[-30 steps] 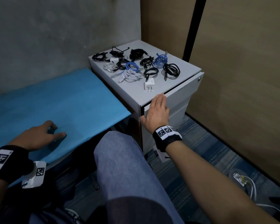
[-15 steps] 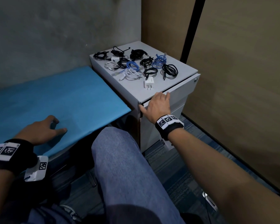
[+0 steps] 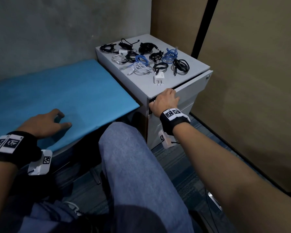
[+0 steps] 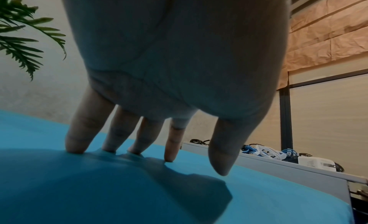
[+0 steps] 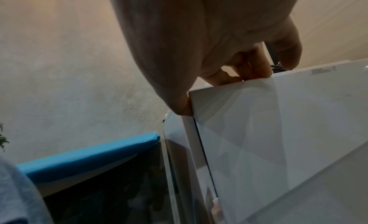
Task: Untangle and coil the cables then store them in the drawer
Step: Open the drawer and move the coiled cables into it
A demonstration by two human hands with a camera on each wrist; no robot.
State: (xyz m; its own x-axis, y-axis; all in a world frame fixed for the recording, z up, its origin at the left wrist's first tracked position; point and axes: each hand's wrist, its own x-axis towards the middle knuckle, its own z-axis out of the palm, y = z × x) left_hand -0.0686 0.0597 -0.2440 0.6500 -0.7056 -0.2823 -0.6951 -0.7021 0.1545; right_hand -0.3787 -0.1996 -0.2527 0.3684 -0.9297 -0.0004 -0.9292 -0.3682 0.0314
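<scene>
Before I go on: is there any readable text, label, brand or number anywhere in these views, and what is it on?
No readable words or numbers.
Wristbands: black-and-white square code markers, no letters.
White wrist-camera housings: the same kind of marker.
Drawer front: a faint grey mark near its top edge, too blurred to read.
White charger: no print legible.

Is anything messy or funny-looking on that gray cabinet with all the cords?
Nothing looks broken or spilled. The cords sit in little bundles on the cabinet top, with a white plug lying near the front. The top drawer is open just a crack, because the right hand grips its upper edge.
</scene>
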